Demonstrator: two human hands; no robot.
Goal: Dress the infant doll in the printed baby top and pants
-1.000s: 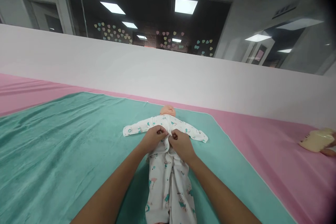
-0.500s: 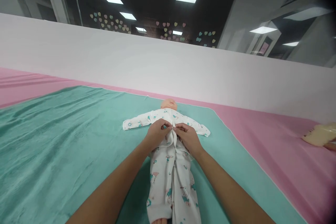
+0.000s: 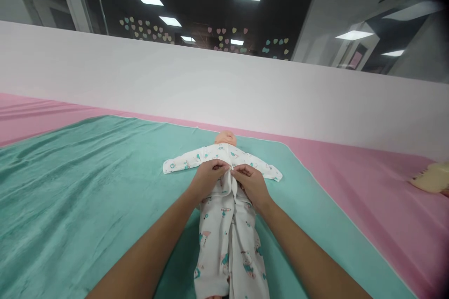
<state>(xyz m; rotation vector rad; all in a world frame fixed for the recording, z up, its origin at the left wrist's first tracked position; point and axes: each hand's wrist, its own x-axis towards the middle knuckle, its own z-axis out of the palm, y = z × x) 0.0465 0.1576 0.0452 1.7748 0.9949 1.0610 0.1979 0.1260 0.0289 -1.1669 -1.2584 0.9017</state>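
A baby doll (image 3: 226,138) lies on its back, head away from me, dressed in a white printed top (image 3: 219,150) with both sleeves spread. White printed trousers (image 3: 213,233) cover its legs. Over the doll's belly, my left hand (image 3: 209,177) pinches one front edge of the top between thumb and finger. My right hand (image 3: 251,184) pinches the other edge right beside it, and the fingertips nearly meet. Whatever fastener lies between the fingertips is too small to make out. Below the hands the front edges of the top hang slightly apart.
A green blanket (image 3: 105,187) lies under the doll, over a pink sheet (image 3: 351,168). A white low wall (image 3: 196,84) runs behind, topped by a dark window (image 3: 196,4) with heart stickers. Far right, a pale yellowish object (image 3: 430,178) lies partly out of view.
Both hands keep their pinch on the top's front edges, with only slight finger movement. The view has shifted a little.
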